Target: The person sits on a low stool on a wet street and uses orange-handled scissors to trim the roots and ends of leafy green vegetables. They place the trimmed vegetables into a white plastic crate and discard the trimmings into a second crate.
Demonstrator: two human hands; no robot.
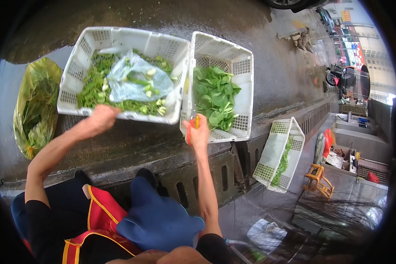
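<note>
My left hand (101, 119) is curled at the near rim of a white plastic crate (139, 116); whether it grips the rim or something small is hidden. That crate holds cut green stems and leaves (95, 89), with a clear plastic bag (123, 76) of pale stem ends lying on top. In my right hand (200, 133) is a pair of scissors (188, 134) with orange and yellow handles. The hand is over the near left corner of a second white crate (249, 99), next to a heap of leafy greens (217, 92).
A tied yellow plastic bag of vegetables (38, 105) lies at the left. Rightward, a third white crate (267, 155) with greens stands beyond slotted drain covers (224, 175). A small wooden chair (315, 178) is further right. The pavement (274, 66) is wet.
</note>
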